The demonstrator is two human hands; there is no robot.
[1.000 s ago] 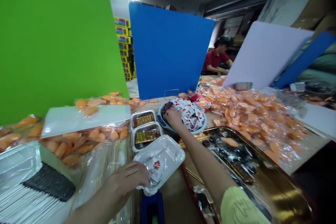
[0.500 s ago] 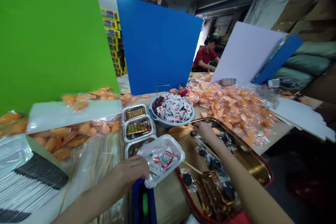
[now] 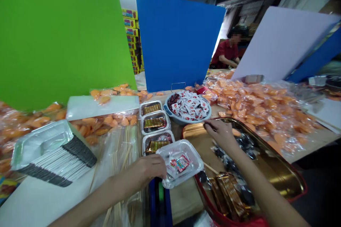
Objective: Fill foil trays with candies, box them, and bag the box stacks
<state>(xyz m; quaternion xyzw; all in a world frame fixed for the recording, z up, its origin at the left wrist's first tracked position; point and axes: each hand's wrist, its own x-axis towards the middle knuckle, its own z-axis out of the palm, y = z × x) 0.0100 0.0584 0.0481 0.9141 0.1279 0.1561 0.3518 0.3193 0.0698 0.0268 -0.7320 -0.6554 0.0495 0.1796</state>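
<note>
My left hand (image 3: 149,168) grips the near left rim of a foil tray (image 3: 195,161) that holds a few small red and white packets (image 3: 179,163). My right hand (image 3: 220,133) reaches into a gold tray with a red rim (image 3: 282,175), fingers pinched together near its far edge among small black packets (image 3: 243,143); what they hold I cannot make out. Gold-wrapped bars (image 3: 229,195) lie at the gold tray's near end. A blue bowl (image 3: 170,111) of red and white sachets (image 3: 190,104) stands just beyond my right hand.
Three filled foil trays (image 3: 153,124) line up left of the bowl. A stack of empty foil trays (image 3: 48,152) and bamboo skewers (image 3: 119,159) lie at left. Bagged orange pieces (image 3: 255,106) heap at right. Green (image 3: 58,35), blue (image 3: 178,39) and white (image 3: 282,42) boards stand behind. A person in red (image 3: 227,51) works behind.
My right hand left the sachet bowl, dropped packets into the foil tray and went into the gold tray. My left hand kept hold of the foil tray. The view shifted.
</note>
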